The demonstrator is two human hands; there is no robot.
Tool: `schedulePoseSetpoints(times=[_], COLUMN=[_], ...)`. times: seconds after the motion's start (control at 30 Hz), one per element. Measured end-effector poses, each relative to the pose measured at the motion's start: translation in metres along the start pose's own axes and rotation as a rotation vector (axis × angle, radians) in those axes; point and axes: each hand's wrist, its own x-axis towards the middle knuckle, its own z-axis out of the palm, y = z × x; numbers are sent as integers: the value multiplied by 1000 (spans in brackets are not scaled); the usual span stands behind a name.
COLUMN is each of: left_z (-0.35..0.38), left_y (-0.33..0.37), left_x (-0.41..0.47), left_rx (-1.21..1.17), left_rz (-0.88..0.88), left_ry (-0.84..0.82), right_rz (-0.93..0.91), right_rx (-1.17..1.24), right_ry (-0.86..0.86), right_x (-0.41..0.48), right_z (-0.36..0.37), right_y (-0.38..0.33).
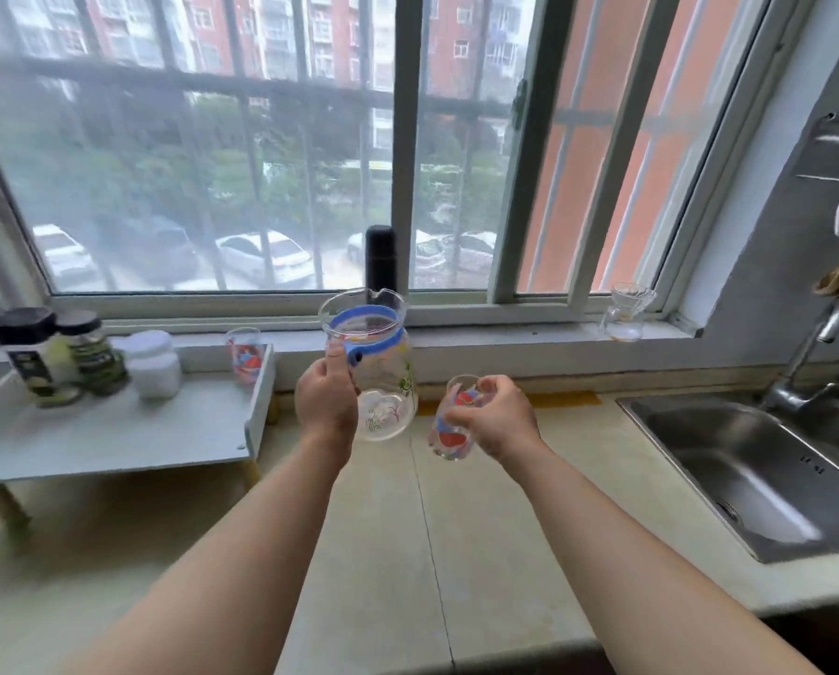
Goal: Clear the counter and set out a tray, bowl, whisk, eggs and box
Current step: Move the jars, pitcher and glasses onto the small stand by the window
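Observation:
My left hand [326,401] grips the blue handle of a clear glass pitcher [383,382] with a blue rim band, held up over the pale counter [383,528]. My right hand [493,416] curls round a small printed drinking glass [451,433] with red and blue marks, tilted and lifted off the counter just right of the pitcher. No tray, bowl, whisk, eggs or box shows in the head view.
A white raised shelf [115,431] at left carries dark-lidded jars [42,353], a white jar [154,365] and another printed glass [247,355]. A black flask [381,258] and a glass vessel [624,311] stand on the windowsill. A steel sink [758,475] with a tap lies at right.

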Motion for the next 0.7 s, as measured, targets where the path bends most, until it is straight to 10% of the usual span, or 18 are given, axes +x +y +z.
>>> schedulePoseSetpoints(times=[0.7], left_z=[-262], left_y=[9], left_x=[133], left_rx=[124], left_rz=[19], left_ry=[333], right_rz=[-110], right_rx=[29], right_ry=[-195], right_x=[-14], right_z=[242], right_y=[-142])
